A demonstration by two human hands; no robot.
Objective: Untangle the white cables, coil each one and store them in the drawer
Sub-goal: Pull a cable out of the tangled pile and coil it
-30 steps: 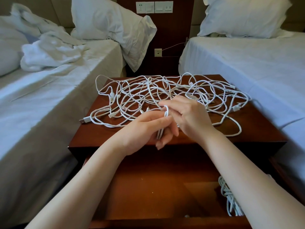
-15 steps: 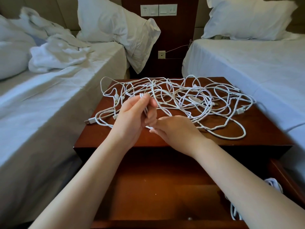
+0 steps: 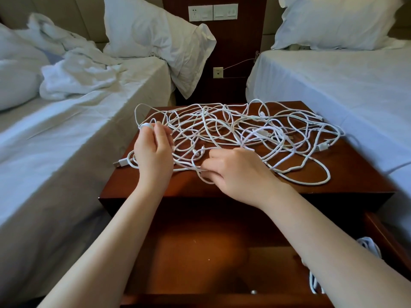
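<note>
Midway: untangling the cables

Presently the left hand (image 3: 153, 152) grips a small loop, and the right hand (image 3: 235, 172) pinches a strand of the white cables (image 3: 255, 134) sprawled on the bench (image 3: 355, 178). Next, probably: tease one free, coil it, then drop it in the open drawer (image 3: 200, 252).

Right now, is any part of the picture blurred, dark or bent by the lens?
Head view: motion blur smears the left hand at its fingertips and the loop it pinches; the other white cables read clearly. Head view: the open drawer is dim, with one warm patch. Head view: the wide lens splays the two beds outward.
</note>
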